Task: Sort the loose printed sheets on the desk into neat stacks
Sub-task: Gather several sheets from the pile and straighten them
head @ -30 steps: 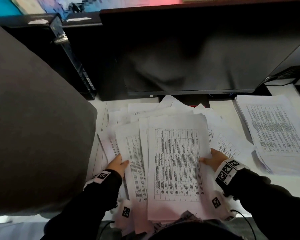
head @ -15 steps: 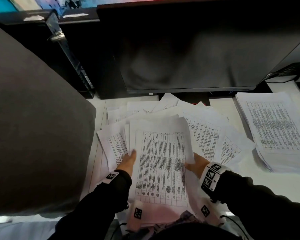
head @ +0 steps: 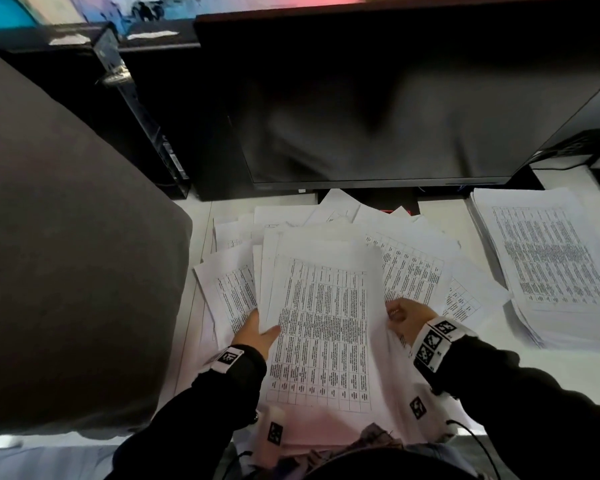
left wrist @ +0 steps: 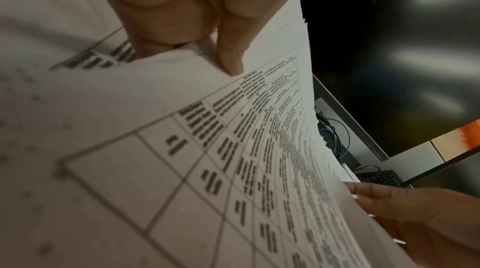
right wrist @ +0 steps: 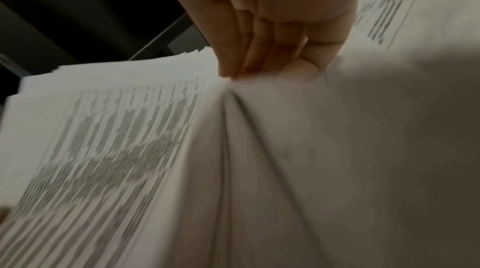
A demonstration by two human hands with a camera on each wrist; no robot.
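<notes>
White printed sheets (head: 409, 271) lay fanned loose across the bench (head: 561, 368) below the monitor (head: 378, 105), reaching its near edge. The left hand (head: 257, 336) and right hand (head: 407, 318) each pinched a side of a gathered bundle (head: 321, 330), fingers (right wrist: 233, 54) curled round its edges. One finished stack (head: 548, 261) sat at the bench's right edge. Judging by the spread, most of the sorting seemed left to do.
</notes>
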